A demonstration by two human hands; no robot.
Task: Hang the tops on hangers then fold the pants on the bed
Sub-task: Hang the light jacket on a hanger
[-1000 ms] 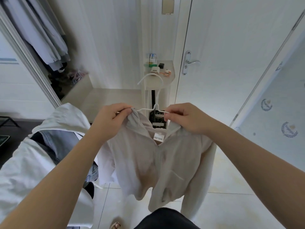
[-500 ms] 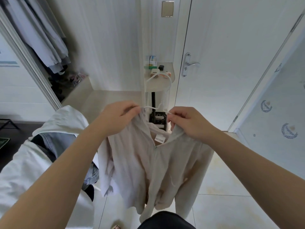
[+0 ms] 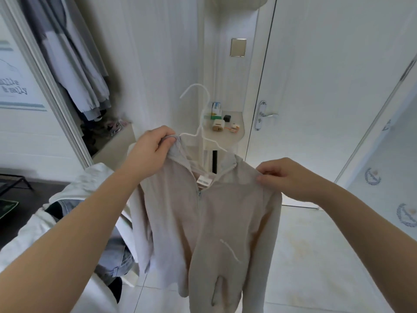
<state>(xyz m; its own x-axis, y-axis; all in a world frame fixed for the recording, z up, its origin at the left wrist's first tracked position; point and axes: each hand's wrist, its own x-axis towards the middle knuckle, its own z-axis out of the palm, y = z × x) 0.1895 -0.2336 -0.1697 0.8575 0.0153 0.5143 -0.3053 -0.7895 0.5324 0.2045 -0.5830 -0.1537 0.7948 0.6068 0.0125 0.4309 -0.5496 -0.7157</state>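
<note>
So that the beige top (image 3: 209, 222) would settle on the white hanger (image 3: 200, 129), our left grip (image 3: 153, 145) pinched its collar and our right grip (image 3: 284, 177) its shoulder.

A single wide-angle camera sits on the person's head, facing forward and slightly down. It is close to the left hand (image 3: 155, 143) and right hand (image 3: 282, 175) holding the jacket (image 3: 214, 222) at centre, with the door (image 3: 334, 86) and floor (image 3: 316, 256) beyond.
</note>
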